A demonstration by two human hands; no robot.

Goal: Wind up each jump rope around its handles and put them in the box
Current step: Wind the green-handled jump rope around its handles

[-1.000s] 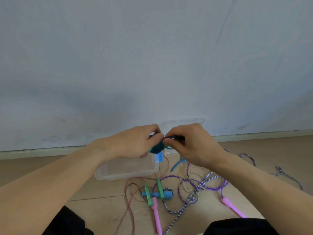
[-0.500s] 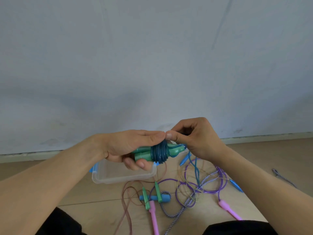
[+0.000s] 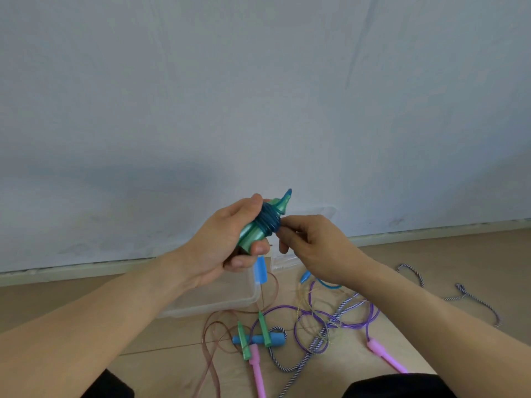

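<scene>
My left hand grips two green handles held side by side, their tips pointing up and right. Dark blue rope is coiled tightly around them near the top. My right hand is beside the coil with curled fingers at the coil's right edge, pinching the rope end there. The clear plastic box lies on the floor under my left hand, with a blue latch on its right end. Loose ropes lie in front: a purple rope with pink handles, and a brown rope with small green handles.
A blue-and-white braided rope with a blue foam handle tangles with the others on the wooden floor. Its far part trails to the right. Another clear lid or box sits behind my right hand. The pale wall stands close behind.
The handles have tilted from lying level to pointing up and right, and both hands have risen. The blue strand that hung down from the coil is no longer visible.
</scene>
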